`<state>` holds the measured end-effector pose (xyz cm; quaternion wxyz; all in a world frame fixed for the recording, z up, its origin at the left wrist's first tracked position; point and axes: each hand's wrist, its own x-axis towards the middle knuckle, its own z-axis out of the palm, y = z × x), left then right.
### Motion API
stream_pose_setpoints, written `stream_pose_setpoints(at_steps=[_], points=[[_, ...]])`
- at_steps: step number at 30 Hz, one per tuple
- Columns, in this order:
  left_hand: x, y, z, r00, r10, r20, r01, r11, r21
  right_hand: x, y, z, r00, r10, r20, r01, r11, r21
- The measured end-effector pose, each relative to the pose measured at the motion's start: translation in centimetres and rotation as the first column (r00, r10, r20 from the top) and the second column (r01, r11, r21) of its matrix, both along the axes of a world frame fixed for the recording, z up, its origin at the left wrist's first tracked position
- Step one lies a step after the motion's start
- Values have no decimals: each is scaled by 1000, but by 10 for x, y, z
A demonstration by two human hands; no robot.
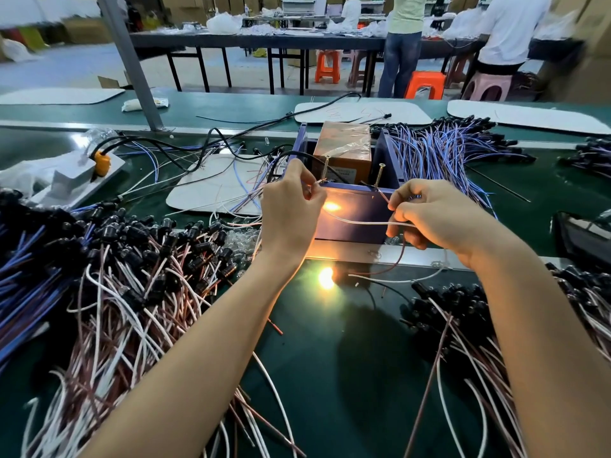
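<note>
Left hand (291,206) pinches a thin bare wire tip between thumb and forefinger, just beside the left screw (325,167). Right hand (426,213), fingers curled, pinches the brown wire (398,256) below the right screw (380,175). Both screws are brass-coloured, threaded and upright in the rim of the blue box (357,209). The smooth white wire (360,222) runs between the hands. The small bulb (330,206) glows amber beside the left palm. The glossy green belt (330,358) mirrors the glow.
</note>
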<state>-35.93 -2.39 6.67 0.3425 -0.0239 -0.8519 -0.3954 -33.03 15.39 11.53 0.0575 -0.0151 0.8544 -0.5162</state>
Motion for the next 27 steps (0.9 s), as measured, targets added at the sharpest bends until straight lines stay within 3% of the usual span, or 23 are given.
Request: stream_pose_setpoints(at_steps=[6, 9, 12, 15, 19, 21, 24, 26, 27], points=[[11, 3, 19, 998, -58, -6, 58, 998, 32, -2, 3, 0, 1000, -9, -1, 9, 1000, -25], [32, 9, 49, 972, -232, -24, 234, 966, 111, 3, 7, 10, 999, -23, -43, 19, 996, -85], [70, 10, 87, 895, -441, -60, 444, 878, 178, 23, 17, 36, 987, -21, -160, -9, 982, -188], [102, 5, 115, 750, -661, 26, 628, 724, 286, 41, 27, 64, 977, 18, -213, -62, 977, -202], [145, -4, 123, 534, -824, 190, 789, 566, 240, 68, 44, 91, 967, 181, -181, -186, 983, -9], [165, -13, 110, 368, -873, 320, 843, 458, 281, 83, 52, 99, 950, 259, -175, -251, 966, 64], [188, -19, 82, 66, -790, 610, 916, 291, 278, 109, 61, 90, 897, 438, -60, -419, 886, 200], [192, -18, 63, -49, -659, 750, 918, 266, 294, 127, 66, 75, 808, 567, 159, -588, 761, 274], [192, -16, 54, -50, -627, 778, 911, 290, 292, 136, 70, 69, 754, 605, 254, -656, 699, 285]])
